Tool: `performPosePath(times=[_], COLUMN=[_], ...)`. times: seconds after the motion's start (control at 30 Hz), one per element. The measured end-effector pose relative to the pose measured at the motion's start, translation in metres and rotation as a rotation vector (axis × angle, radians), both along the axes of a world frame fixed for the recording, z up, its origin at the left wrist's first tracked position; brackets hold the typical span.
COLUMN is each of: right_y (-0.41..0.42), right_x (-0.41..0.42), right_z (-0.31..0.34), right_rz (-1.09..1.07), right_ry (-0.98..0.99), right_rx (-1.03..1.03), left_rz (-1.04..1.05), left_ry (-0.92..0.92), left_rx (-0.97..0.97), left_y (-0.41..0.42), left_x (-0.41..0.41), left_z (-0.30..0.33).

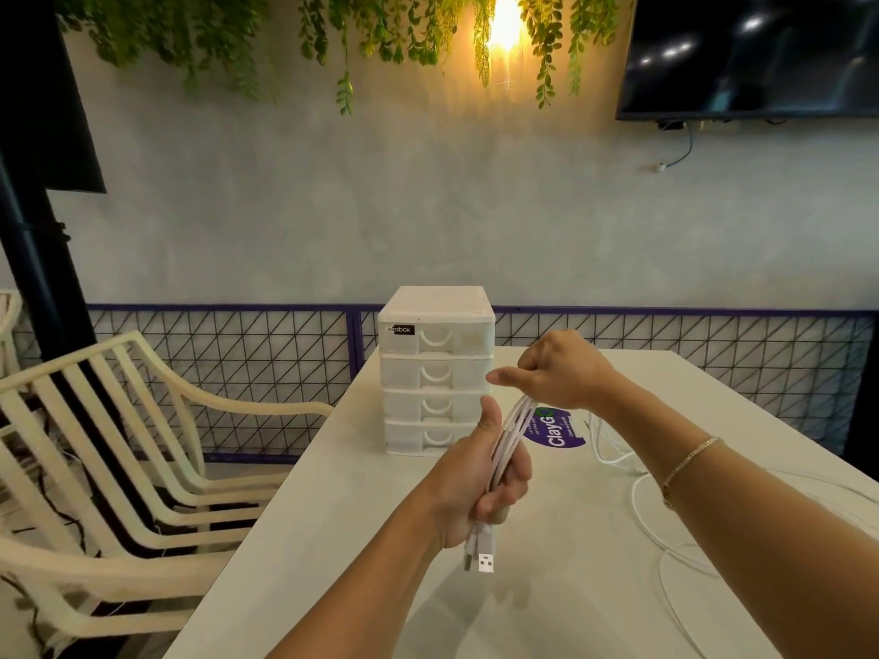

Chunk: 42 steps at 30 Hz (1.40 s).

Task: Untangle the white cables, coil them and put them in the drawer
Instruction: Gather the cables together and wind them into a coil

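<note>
- The left hand is clenched around a folded bundle of white cable, thumb raised; this grip is held above the table, in front of the drawer unit.
- Below that fist a USB plug and a second connector hang free, clear of the table surface.
- The right hand is curled over the top end of the same bundle, its fingers pinching the upper loops; this grip sits just above and slightly right of the left one.
- A white four-drawer unit stands upright near the far edge of the table, all four drawers pushed in; a small black label marks the top drawer front.
- Loose white cables trail across the right part of the table, under the right forearm, running toward the near right edge.
- A purple sticker lies flat on the table just right of the drawer unit, partly hidden by the bundle.
- The table's left edge runs diagonally from the drawer unit down toward the near side; a bare stretch of surface lies between this edge and the hands.
- Cream slatted chairs stand just beside the left edge.
- A wire-mesh railing with a purple frame runs behind the table along the grey wall.
- A thin bracelet circles the right wrist.
- A dark wall screen hangs at upper right, hanging greenery along the top.
</note>
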State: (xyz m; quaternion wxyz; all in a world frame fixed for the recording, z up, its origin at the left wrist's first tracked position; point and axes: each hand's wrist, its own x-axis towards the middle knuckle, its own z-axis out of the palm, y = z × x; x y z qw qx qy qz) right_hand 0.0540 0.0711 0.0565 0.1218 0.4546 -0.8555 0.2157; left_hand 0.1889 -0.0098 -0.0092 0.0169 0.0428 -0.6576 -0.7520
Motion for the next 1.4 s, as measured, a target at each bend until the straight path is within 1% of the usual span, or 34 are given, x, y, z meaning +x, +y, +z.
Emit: performPosePath(times=[0.1,0.2,0.3,0.4,0.5,0.57,0.67,0.73,0.8,0.83,0.87,0.93,1.03,1.1,1.17,1.27,1.4], right_y=[0.001,0.006,0.006,0.0,-0.003,-0.005,-0.011,-0.012,-0.01,-0.009,-0.008,-0.004,-0.002,0.0,0.003,0.005,0.006], right_x=[-0.003,-0.005,-0.005,0.0,0.006,0.008,0.015,0.025,0.034,0.035,0.039,0.041,0.043,0.047,0.053,0.06,0.068], right_z=[-0.003,-0.002,0.0,0.002,0.0,-0.006,-0.018,-0.026,-0.035,-0.041,-0.046,-0.059,-0.074,-0.079,-0.078,-0.079,-0.083], right_rz=[0.008,0.016,0.014,0.042,0.077,0.096,0.056,0.074,0.169,0.2,0.214,0.19,0.1,0.073,0.072,0.135,0.181], right_ry=[-0.04,-0.081,-0.03,-0.003,-0.021,-0.077,-0.31,-0.54,-0.82,-0.859,-0.853,-0.861,-0.808,-0.841,-0.841,-0.821,-0.854], right_rx=[-0.002,-0.051,-0.1,-0.164,-0.151,-0.182,-0.297,-0.354,-0.376,-0.333,-0.313,-0.335,-0.202,-0.131,-0.082,-0.066,-0.126], left_rz=[0.043,0.01,-0.127,-0.323,-0.404,-0.405,-0.398,-0.361,-0.302,-0.249,-0.193,-0.124,-0.062,-0.007,0.075,0.212,0.305], left_ry=[0.012,0.02,0.015,-0.028,-0.044,0.001,0.143,0.254,0.355,0.39,0.414,0.439,0.454,0.437,0.397,0.352,0.303], left_rx=[-0.102,-0.116,-0.102,-0.009,0.052,0.053,0.051,0.092,0.128,0.128,0.12,0.109,0.148,0.219,0.248,0.214,0.189], left_y=[0.001,-0.001,0.003,0.01,0.014,0.014,0.011,0.008,0.003,0.0,-0.004,-0.012,-0.017,-0.018,-0.018,-0.02,-0.023], left_x=[0.001,0.004,0.009,0.01,0.013,0.016,0.02,0.021,0.02,0.019,0.018,0.016,0.014,0.013,0.009,0.003,-0.002], left_z=[-0.002,-0.001,0.003,0.002,-0.003,-0.002,0.006,0.013,0.019,0.022,0.022,0.022,0.019,0.018,0.016,0.012,0.007])
